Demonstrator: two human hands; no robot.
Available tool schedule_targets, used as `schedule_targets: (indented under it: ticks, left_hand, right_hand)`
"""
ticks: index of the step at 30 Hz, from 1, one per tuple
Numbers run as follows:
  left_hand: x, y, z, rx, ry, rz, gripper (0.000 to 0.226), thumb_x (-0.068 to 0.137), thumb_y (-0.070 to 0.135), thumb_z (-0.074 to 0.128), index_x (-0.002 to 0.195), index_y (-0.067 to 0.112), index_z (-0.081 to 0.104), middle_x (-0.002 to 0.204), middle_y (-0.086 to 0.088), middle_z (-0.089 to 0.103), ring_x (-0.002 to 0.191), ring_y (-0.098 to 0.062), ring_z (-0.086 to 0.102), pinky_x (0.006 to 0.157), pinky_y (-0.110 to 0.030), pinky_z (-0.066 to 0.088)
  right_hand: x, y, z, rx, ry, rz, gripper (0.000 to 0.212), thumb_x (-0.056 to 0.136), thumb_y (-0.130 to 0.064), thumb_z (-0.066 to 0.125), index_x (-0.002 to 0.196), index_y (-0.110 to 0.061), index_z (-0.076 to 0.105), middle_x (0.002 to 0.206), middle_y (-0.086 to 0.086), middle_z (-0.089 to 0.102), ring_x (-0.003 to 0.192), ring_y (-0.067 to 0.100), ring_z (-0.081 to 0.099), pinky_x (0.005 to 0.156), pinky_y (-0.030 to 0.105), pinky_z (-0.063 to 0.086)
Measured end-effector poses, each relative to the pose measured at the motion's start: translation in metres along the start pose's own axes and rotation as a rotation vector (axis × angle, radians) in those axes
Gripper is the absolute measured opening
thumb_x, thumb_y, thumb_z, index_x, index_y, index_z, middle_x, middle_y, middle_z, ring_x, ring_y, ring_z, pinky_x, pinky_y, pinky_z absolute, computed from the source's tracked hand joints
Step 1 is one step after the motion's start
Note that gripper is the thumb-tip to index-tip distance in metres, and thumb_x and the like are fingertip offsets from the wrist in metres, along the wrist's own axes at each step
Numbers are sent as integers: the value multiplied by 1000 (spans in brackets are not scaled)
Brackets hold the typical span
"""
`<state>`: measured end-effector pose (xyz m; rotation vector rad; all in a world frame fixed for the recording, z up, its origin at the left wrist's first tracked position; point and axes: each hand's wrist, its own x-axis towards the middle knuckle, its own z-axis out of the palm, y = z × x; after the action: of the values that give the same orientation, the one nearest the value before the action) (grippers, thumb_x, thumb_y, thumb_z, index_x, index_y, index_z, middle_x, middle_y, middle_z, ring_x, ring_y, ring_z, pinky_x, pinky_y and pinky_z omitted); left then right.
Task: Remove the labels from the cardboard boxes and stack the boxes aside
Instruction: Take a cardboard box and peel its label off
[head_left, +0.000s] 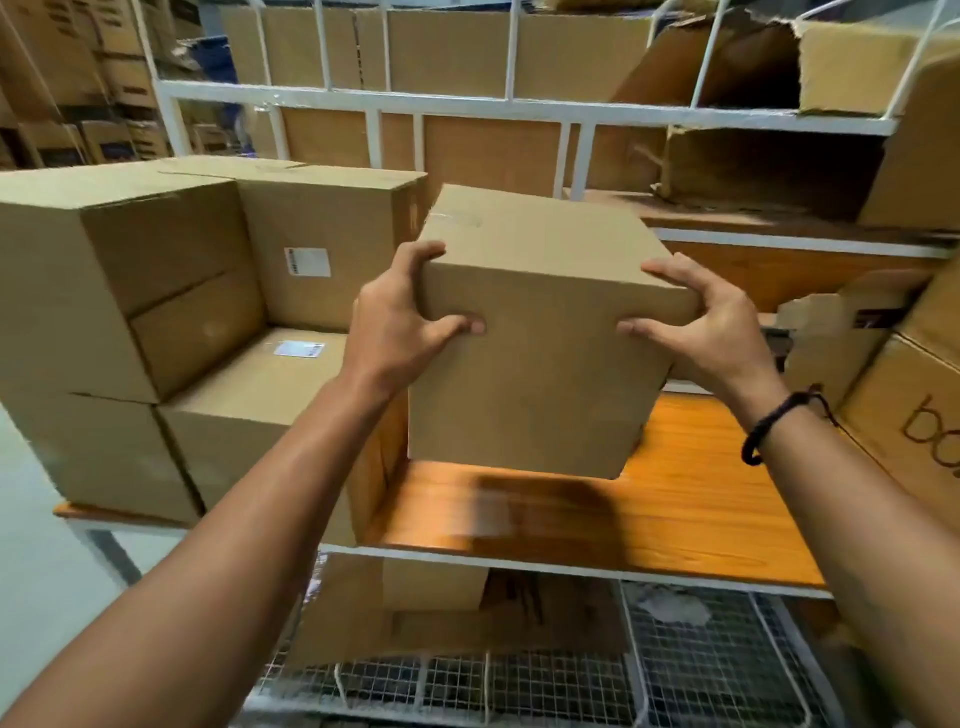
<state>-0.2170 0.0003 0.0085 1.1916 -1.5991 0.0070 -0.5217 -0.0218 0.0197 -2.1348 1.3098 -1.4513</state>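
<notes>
Nearest the camera, two bare forearms reach forward over a wire mesh shelf (701, 670), where a flattened piece of cardboard (415, 613) lies. A dark bracelet (772, 423) circles the right wrist.

The left hand (400, 325) and right hand (714, 332) grip a plain cardboard box (540, 364) from opposite sides. On each hand the thumb presses flat on the near face while the other fingers, slightly spread, curl over the top edge. The box hangs in the air, tilted a little, above an orange wooden shelf (717, 493), and its shadow falls on the boards below.

To the left, touching one another, stand stacked boxes: a large box (119, 280) on the outside, a lower box (249, 410) with a white label (299, 349) on its top, and behind that a rear box (337, 218) with a white label (307, 262) on its front. At the right edge sits a box with printed letters (909, 426).

Farther back, a white metal rack (467, 106) holds more cardboard, with a torn box (810, 67) at the upper right.
</notes>
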Motion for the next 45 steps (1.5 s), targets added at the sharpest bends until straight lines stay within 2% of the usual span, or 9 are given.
schedule_targets:
  ticks: [9, 11, 14, 25, 31, 35, 38, 41, 45]
  left_hand:
    - [-79, 24, 133, -10, -285, -213, 76, 63, 41, 88, 124, 15, 51, 126, -8, 62, 112, -23, 59, 90, -35, 52]
    - [-95, 22, 152, 33, -350, -261, 74, 63, 41, 88, 122, 13, 52, 128, -9, 62, 114, -26, 59, 89, -39, 53]
    - [-113, 13, 171, 73, -424, -308, 73, 63, 40, 88, 121, 12, 53, 131, -9, 61, 116, -28, 58, 89, -39, 52]
    - [-133, -16, 199, 136, -475, -309, 71, 69, 44, 82, 124, 11, 50, 134, -7, 59, 119, -25, 57, 86, -33, 49]
    - [-120, -33, 197, 100, -412, -185, 84, 74, 87, 40, 126, 22, 55, 116, -3, 69, 87, -22, 67, 66, -34, 55]
    - [-89, -48, 208, -98, -405, -288, 93, 77, 89, 18, 130, 23, 57, 129, -3, 59, 110, -13, 53, 88, -35, 44]
    - [-53, -61, 222, -239, -466, -356, 85, 81, 85, 32, 132, 23, 58, 133, -1, 57, 125, -15, 49, 108, -45, 37]
    - [-26, -59, 234, -245, -565, -529, 77, 78, 70, 60, 141, 28, 48, 143, 2, 51, 130, -17, 47, 110, -42, 37]
    - [-16, -54, 257, -266, -719, -637, 81, 84, 38, 74, 152, 24, 32, 153, 2, 39, 130, -15, 44, 100, -28, 37]
  right_hand:
    - [-85, 117, -60, -109, -66, 194, 63, 65, -39, 85, 124, -25, 65, 148, 6, 44, 143, 11, 27, 117, 37, 29]
    - [-98, 138, -62, -119, -102, 232, 63, 66, -34, 86, 124, -24, 65, 149, 5, 42, 139, 4, 26, 115, 29, 28]
    - [-118, 161, -55, -107, -133, 265, 62, 66, -31, 87, 124, -21, 65, 144, 1, 45, 144, 13, 24, 117, 36, 29]
    - [-132, 206, -29, -138, -165, 345, 65, 67, -29, 86, 128, -27, 63, 158, 3, 27, 140, 10, 28, 113, 28, 29]
    - [-124, 209, -32, -102, -184, 361, 61, 67, -45, 78, 124, -32, 63, 155, 1, 32, 139, 8, 29, 109, 37, 40]
    - [-106, 208, -39, 122, -158, 463, 62, 72, -79, 51, 118, -40, 62, 137, -24, 41, 139, 4, 26, 104, 34, 41]
    - [-72, 215, -43, 125, -149, 558, 62, 72, -85, 49, 121, -49, 60, 147, -12, 40, 140, 9, 30, 107, 42, 39]
    - [-39, 222, -40, 61, -224, 619, 75, 67, -84, 57, 133, -48, 51, 150, -10, 40, 137, 16, 38, 108, 52, 40]
    - [-14, 225, -22, -29, -396, 636, 84, 80, -60, 66, 150, -30, 33, 155, -7, 33, 141, 16, 32, 106, 30, 28]
